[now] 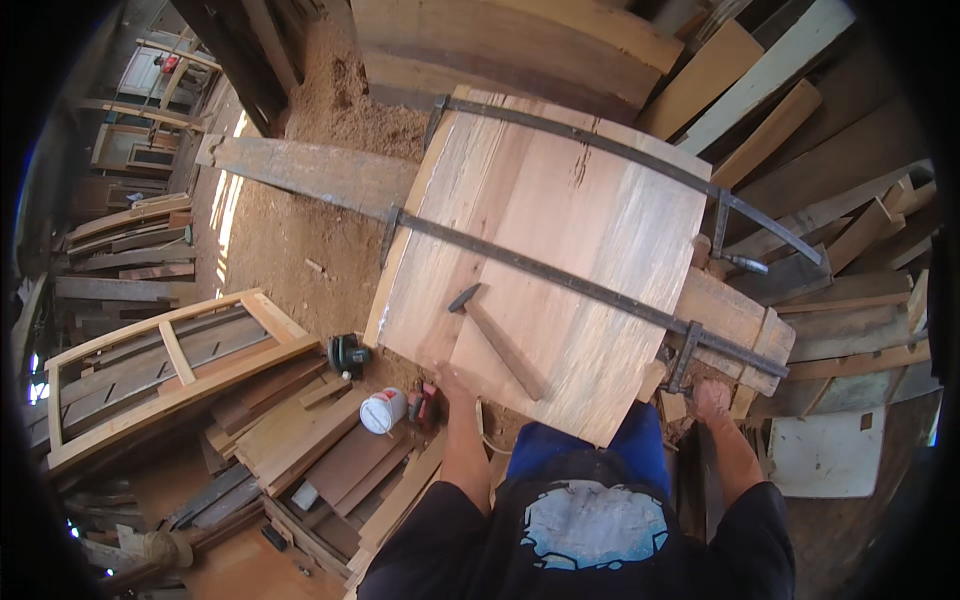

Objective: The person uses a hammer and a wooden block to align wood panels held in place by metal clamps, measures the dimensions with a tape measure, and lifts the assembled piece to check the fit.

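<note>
A broad wooden panel [540, 200] of several joined boards lies in front of me. Two dark bar clamps span it, the far clamp [600, 143] and the near clamp [540, 268]. My right hand [712, 398] is closed around the near clamp's screw handle, just past the panel's right edge; the handle is mostly hidden by my fingers. My left hand [455, 380] lies on the panel's near left edge, its fingers flat against the wood and hard to make out. A hammer [505, 350] with a wooden handle rests on the panel between my hands.
A plank [310, 170] sticks out left beneath the panel, above sawdust-covered ground. At lower left are a dark green power tool [347, 355], a white bucket [383, 411], a red tool [424, 404] and a wooden frame [180, 360]. Stacked boards [760, 130] fill the right side.
</note>
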Motion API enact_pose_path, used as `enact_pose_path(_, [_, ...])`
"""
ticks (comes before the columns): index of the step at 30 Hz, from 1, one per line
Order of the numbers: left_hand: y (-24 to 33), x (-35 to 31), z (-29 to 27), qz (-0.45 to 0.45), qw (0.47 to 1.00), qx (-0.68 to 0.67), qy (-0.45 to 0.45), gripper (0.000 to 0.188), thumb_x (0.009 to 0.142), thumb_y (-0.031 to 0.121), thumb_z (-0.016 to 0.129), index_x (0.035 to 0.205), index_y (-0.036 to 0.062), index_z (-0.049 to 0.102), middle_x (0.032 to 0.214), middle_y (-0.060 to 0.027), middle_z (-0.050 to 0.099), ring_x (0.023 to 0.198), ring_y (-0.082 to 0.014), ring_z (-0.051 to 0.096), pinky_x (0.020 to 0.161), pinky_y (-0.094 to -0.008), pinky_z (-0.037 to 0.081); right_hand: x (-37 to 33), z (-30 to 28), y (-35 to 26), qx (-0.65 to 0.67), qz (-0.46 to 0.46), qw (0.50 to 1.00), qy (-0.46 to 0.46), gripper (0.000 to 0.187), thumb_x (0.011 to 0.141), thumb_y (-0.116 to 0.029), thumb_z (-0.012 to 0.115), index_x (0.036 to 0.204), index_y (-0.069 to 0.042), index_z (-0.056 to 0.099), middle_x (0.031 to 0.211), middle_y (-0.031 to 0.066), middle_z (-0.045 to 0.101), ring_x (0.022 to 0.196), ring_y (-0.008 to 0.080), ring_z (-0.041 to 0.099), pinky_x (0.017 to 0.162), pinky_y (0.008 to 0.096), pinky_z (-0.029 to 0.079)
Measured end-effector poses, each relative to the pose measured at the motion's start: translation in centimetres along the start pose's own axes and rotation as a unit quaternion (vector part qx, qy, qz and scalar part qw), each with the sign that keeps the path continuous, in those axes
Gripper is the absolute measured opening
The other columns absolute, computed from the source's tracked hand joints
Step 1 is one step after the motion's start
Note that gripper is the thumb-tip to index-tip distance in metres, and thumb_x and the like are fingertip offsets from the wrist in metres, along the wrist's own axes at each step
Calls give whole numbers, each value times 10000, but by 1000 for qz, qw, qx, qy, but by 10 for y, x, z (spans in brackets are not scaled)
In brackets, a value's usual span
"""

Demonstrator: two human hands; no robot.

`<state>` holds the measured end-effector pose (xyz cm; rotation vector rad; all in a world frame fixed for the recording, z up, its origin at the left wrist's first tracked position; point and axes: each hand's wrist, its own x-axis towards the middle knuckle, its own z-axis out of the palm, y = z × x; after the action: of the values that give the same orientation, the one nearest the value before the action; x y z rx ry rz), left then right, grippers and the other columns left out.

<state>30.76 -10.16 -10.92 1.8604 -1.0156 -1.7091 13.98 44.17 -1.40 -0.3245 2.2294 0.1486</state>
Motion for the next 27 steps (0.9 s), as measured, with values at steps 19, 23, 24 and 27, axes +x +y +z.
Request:
enact_pose_path(19, [-47, 30, -34, 280, 893, 347, 69, 512, 1001, 253, 322, 1366, -102, 274, 1249, -278, 455, 1102, -404, 463, 950, -447, 377, 31, -7, 36, 39, -197, 975, -99, 278, 787, -264, 620, 964, -51, 638, 901, 215, 670, 893, 375, 657, 793, 439, 523])
enact_pose_path(23, [-34, -18, -25, 343, 760, 551, 47, 517, 968, 98, 332, 1390, -154, 172, 1393, -361, 276, 1261, -445, 350, 1088, -448, 261, 42, 3, 44, 66, -229, 961, -139, 269, 788, -269, 630, 953, -57, 641, 884, 211, 669, 872, 373, 657, 789, 437, 521])
enact_pose_path(24, [-27, -25, -35, 358, 763, 534, 67, 528, 961, 89, 356, 1391, -154, 169, 1409, -364, 238, 1285, -453, 316, 1099, -454, 248, 45, 0, 40, 69, -252, 955, -142, 257, 785, -270, 640, 929, -57, 640, 872, 206, 667, 862, 368, 656, 782, 437, 521])
enact_pose_path(27, [-9, -51, 13, 307, 774, 537, 136, 518, 957, 108, 392, 1372, -146, 213, 1374, -349, 264, 1269, -457, 319, 1079, -466, 265, 38, -18, 41, 95, -254, 950, -152, 268, 782, -273, 656, 916, -46, 610, 846, 197, 661, 865, 349, 652, 773, 434, 519])
